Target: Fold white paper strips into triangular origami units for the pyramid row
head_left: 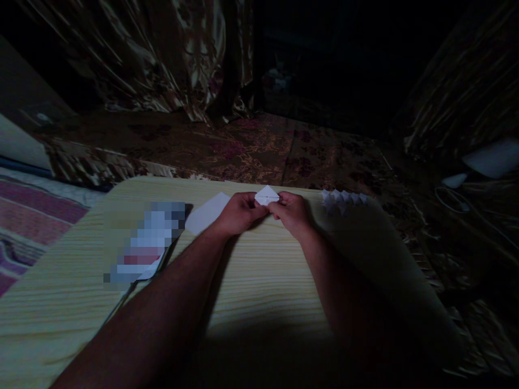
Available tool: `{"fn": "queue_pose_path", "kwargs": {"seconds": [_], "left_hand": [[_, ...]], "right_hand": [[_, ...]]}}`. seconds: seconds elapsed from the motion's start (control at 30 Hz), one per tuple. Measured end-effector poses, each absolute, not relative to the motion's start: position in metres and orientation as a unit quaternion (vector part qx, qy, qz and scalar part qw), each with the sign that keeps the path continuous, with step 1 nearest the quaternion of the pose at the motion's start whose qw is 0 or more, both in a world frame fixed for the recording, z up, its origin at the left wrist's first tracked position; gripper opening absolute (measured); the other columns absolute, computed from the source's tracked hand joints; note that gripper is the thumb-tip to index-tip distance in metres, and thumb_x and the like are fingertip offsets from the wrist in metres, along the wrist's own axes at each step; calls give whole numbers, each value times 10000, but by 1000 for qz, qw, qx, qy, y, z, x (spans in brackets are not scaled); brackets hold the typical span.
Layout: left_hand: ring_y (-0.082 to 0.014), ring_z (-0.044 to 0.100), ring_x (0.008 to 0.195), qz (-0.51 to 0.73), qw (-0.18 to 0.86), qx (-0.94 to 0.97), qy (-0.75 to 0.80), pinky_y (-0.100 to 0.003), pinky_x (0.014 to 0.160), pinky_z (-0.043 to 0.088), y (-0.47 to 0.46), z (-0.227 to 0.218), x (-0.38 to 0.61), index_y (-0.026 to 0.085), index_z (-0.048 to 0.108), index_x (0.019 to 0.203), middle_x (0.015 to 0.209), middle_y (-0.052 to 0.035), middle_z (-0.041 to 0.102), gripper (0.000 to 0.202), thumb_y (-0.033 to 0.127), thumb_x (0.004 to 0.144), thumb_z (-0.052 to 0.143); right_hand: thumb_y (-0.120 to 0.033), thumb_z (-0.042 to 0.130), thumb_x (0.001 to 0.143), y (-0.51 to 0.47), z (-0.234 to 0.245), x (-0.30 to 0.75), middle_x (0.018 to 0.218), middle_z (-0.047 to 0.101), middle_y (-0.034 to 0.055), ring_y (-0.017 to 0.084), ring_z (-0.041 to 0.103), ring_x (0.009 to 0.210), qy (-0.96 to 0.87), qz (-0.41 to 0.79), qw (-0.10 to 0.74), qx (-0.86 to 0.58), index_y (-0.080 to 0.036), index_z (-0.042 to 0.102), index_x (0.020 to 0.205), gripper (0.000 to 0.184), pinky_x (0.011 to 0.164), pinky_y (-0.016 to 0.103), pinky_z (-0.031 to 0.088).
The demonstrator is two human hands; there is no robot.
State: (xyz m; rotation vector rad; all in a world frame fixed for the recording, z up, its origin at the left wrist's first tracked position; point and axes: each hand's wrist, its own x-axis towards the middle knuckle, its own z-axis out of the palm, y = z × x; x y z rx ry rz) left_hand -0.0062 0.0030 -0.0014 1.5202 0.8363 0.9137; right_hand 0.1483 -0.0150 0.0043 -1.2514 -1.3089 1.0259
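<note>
A small folded piece of white paper (267,193) is held between both hands over the far part of the wooden table. My left hand (239,212) grips its left side, fingers closed. On the right side my right hand (292,209) pinches it, with the thumb on the near edge. A crease line runs across the paper, and its top comes to a point. Flat white paper (206,212) lies just left of my left hand. Several small folded white paper pieces (344,198) stand in rows to the right of my right hand.
On the left of the pale wooden table (267,292) lies a blurred-out phone-like object (150,243) with a cord running toward me. Behind the table are a patterned cloth-covered ledge (243,146) and curtains (194,54). A white object with a cable (490,159) is at right.
</note>
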Motion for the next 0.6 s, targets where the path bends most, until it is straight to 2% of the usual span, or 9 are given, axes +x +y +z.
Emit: {"fn": "queue_pose_path", "kwargs": {"seconds": [0.13,0.3,0.6], "left_hand": [[-57,376,482,377,560,654,342,-205,470,272,3,-2,-6,107,607,739,610,14,524,242,338,711,676],[-55,369,485,381,556,657,337,-203,474,269,3,-1,-6,109,606,733,608,17,513,227,328,719,666],[-67,398,491,384,559,653,335,-208,473,275,1,1,-4,112,634,761,609,6,537,202,300,695,667]], "right_hand": [[-251,589,649,-15,3,149,455,456,-67,69,370,425,-538,427,512,-516,-174,520,595,117,397,204,233],[-232,577,643,-15,4,150,519,508,-57,74,408,474,-555,421,509,-506,-169,555,652,68,439,201,274],[-265,582,657,-16,5,148,487,485,-61,71,383,448,-547,418,506,-519,-171,563,640,97,432,206,267]]}}
